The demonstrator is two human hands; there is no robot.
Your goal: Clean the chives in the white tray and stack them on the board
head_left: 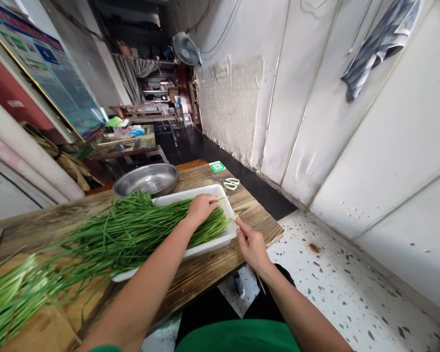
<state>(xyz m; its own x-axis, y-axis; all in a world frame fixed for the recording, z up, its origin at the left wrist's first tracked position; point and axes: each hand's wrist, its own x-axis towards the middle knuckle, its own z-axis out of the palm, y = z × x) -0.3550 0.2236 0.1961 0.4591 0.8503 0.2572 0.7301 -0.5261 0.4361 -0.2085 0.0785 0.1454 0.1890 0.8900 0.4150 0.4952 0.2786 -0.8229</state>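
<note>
Long green garlic chives (132, 230) lie heaped in a white plastic tray (227, 237), their leafy ends spilling over its left side. Over the stalk ends, near the tray's right end, my left hand (201, 209) is closed in a pinch. A thin stalk tip shows just past its fingertips. Beside the tray's right corner, my right hand (252, 243) pinches a thin yellowish strand (261, 284) that hangs below the hand. Whether that strand is a withered chive leaf or a straw tie, I cannot tell.
Behind the tray stand a steel basin (146, 178), scissors (231, 184) with pale handles and a green QR card (217, 166). More chives (11, 298) lie on a board at the left. The wooden table's (271, 230) right edge is close to my right hand.
</note>
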